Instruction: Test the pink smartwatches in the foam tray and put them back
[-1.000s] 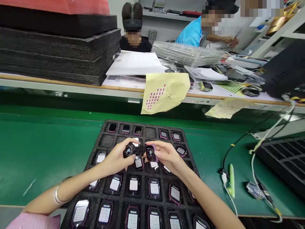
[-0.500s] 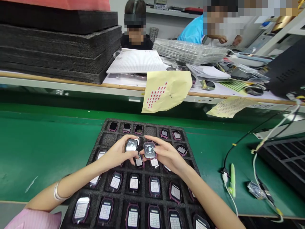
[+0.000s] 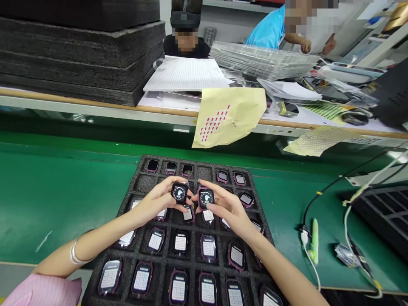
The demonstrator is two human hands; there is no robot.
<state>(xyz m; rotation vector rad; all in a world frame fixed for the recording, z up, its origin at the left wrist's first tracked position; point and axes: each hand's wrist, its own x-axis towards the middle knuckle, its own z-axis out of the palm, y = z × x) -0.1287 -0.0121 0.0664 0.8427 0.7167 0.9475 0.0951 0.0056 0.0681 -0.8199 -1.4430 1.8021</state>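
Observation:
My left hand (image 3: 162, 197) is closed on a dark smartwatch body (image 3: 179, 192) whose lit screen shows a clock face. Close beside it, my right hand (image 3: 228, 204) grips a purple-edged smartwatch body (image 3: 205, 198) with a similar lit dial. Both watches are held above a black foam tray (image 3: 194, 266), screens turned up toward me. Strapless watches lie in the tray's compartments, many with lit screens of white rows, such as this watch (image 3: 208, 247). At the far edge, a few watches (image 3: 153, 165) have dark screens. My hands hide part of the middle rows.
Behind the green table (image 3: 63, 191) runs a shelf with stacked black foam (image 3: 79, 59), papers (image 3: 188, 74) and clear plastic trays (image 3: 261, 59). A yellow sticker sheet (image 3: 229, 117) hangs over its edge. Cables (image 3: 309, 250) and a green pen-like tool (image 3: 315, 240) lie right. Two people are beyond.
The left-hand watch has tilted, so its glare is gone and its dial shows. Both hands stay over the tray with their watches. The view has shifted slightly.

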